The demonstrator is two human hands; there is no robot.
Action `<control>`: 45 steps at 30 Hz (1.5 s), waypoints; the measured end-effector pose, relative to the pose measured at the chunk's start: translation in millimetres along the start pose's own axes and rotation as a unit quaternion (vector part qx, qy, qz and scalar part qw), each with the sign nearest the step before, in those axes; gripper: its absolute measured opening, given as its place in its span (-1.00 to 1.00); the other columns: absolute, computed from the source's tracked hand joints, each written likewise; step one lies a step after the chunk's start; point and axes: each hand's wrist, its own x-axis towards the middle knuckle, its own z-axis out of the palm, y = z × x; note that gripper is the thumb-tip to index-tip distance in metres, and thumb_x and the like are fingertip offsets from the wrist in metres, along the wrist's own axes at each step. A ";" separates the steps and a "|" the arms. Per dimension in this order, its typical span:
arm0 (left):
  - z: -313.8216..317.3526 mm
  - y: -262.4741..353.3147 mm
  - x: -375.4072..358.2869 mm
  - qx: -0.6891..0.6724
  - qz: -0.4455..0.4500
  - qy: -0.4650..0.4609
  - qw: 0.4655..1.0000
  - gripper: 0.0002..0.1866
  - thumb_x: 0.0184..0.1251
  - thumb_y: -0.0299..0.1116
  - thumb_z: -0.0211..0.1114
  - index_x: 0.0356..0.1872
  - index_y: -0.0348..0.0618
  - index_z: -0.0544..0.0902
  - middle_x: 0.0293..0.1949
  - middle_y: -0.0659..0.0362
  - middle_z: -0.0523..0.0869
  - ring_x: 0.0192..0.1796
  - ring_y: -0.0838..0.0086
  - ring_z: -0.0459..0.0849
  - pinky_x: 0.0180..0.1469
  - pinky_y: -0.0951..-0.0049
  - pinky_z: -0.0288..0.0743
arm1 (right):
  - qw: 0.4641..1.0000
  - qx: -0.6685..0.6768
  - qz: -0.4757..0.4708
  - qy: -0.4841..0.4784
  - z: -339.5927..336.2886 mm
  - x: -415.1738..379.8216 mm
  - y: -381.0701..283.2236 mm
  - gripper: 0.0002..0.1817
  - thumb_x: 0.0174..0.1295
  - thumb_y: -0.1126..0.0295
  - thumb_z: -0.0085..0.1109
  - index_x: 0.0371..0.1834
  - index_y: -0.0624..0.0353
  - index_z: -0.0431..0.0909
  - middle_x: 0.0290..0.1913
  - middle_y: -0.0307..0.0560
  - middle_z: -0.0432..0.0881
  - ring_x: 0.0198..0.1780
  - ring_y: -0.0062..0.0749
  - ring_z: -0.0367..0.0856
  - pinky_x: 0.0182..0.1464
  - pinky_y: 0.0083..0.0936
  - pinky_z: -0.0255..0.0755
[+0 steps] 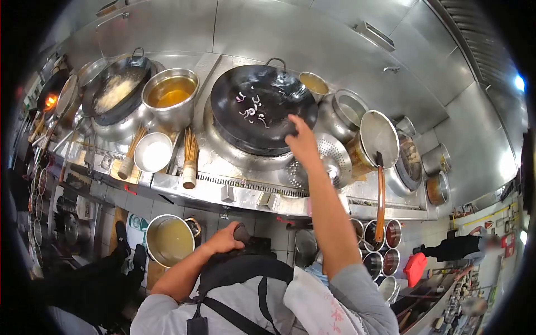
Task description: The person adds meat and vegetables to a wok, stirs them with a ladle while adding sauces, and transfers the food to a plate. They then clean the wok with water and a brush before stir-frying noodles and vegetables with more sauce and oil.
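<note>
My right hand (303, 140) reaches over the right rim of a large black wok (234, 120), its fingers spread and nothing visible in them. Sliced onion pieces (252, 109), white with purple edges, lie scattered in the wok. Low in front of my body, my left hand (222, 240) is closed around a dark, rounded thing (241, 232) whose kind I cannot make out. Under my right forearm sits a perforated metal strainer (334, 153).
Left of the wok stand a pot of yellow oil (170, 92), a white bowl (153, 152) and bamboo brushes (190, 162). A wooden-handled mesh strainer (379, 139) leans at right. Below are a stockpot (170, 240) and seasoning containers (373, 234). Other people stand at both sides.
</note>
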 end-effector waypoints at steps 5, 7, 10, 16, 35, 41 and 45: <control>-33.4 71.5 14.9 0.002 0.149 -0.006 0.989 -0.13 -0.16 -0.19 0.43 0.31 -0.08 0.29 0.03 -0.15 0.62 0.05 0.02 0.62 0.11 0.25 0.47 | 0.982 -0.188 0.022 -0.005 -45.0 -181.9 32.5 -0.33 0.06 0.48 0.21 0.32 0.21 0.29 0.26 0.33 0.34 0.29 0.25 0.27 0.32 -0.09 0.19; -61.8 112.6 29.6 0.051 0.177 0.006 0.983 -0.13 -0.16 -0.25 0.40 0.33 -0.05 0.28 0.05 -0.10 0.62 0.05 0.06 0.64 0.13 0.25 0.48 | 0.957 -0.265 0.109 -0.051 -55.5 -270.2 55.1 -0.24 0.06 0.42 0.24 0.38 0.25 0.17 0.28 0.45 0.27 0.28 0.33 0.27 0.31 0.00 0.17; -118.2 194.5 69.1 0.268 0.305 0.139 0.903 -0.22 -0.15 -0.21 0.40 0.22 -0.10 0.35 -0.09 -0.04 0.68 0.04 0.09 0.62 0.07 0.12 0.38 | 0.957 -0.104 0.272 0.009 -65.7 -374.8 110.5 -0.26 0.09 0.50 0.18 0.40 0.22 0.14 0.12 0.38 0.43 0.09 -0.02 0.53 0.09 -0.27 0.42; -87.9 173.6 112.1 0.344 0.206 0.199 0.894 -0.21 -0.25 -0.18 0.40 0.19 -0.06 0.42 -0.12 -0.07 0.65 -0.01 0.07 0.57 0.21 0.23 0.23 | 0.916 0.070 0.394 0.014 -113.8 -334.1 44.6 -0.32 0.09 0.55 0.18 0.34 0.24 0.21 0.01 -0.01 0.51 -0.17 -0.47 0.55 -0.11 -0.56 0.46; -71.4 154.0 112.4 0.242 0.268 0.270 0.892 -0.20 -0.23 -0.21 0.42 0.21 -0.12 0.41 -0.09 -0.13 0.63 0.13 0.11 0.48 0.32 0.28 0.07 | 0.919 0.158 0.285 -0.222 -49.3 -2.0 52.0 -0.35 0.21 0.35 0.09 0.39 -0.02 0.12 -0.40 -0.04 0.47 -0.58 -0.42 0.41 -0.59 -0.47 0.39; -75.8 155.5 110.4 0.247 0.281 0.276 0.885 -0.21 -0.26 -0.22 0.42 0.18 -0.08 0.42 -0.13 -0.13 0.63 0.13 0.10 0.47 0.33 0.26 0.06 | 0.951 -0.038 0.234 -0.198 19.8 -33.8 27.5 -0.35 0.19 0.34 -0.01 0.40 0.04 0.07 -0.17 0.33 0.61 -0.21 0.12 0.65 -0.09 -0.16 0.48; -77.9 157.1 112.3 0.222 0.287 0.282 0.888 -0.23 -0.26 -0.24 0.41 0.16 -0.07 0.43 -0.16 -0.08 0.64 0.09 0.11 0.51 0.35 0.24 0.06 | 0.944 0.087 0.172 -0.268 -38.4 -84.7 -0.9 -0.33 0.20 0.34 0.11 0.40 0.03 0.11 -0.48 -0.08 0.51 -0.64 -0.45 0.42 -0.60 -0.46 0.34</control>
